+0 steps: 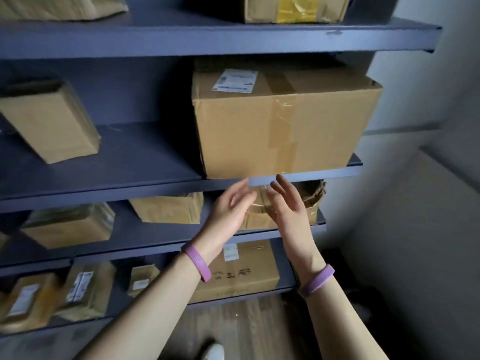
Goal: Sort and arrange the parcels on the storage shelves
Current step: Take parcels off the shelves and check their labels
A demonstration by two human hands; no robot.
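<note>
A small parcel (pixel 52 120) leans tilted at the left of the middle shelf (pixel 135 157). The left hand (pixel 228 207) and right hand (pixel 288 203) (purple wristbands (pixel 197 263) on both) hover with fingers loosely spread, holding nothing, just below the large taped box (pixel 285 126), before a crumpled parcel (pixel 313 196).

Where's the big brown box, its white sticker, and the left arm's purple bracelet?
Big brown cardboard box (pixel 244 131): head view, front face.
White paper sticker (pixel 235 81): head view, sticker's middle.
Purple rubber bracelet (pixel 198 263), left wrist: head view, outer side.
</note>
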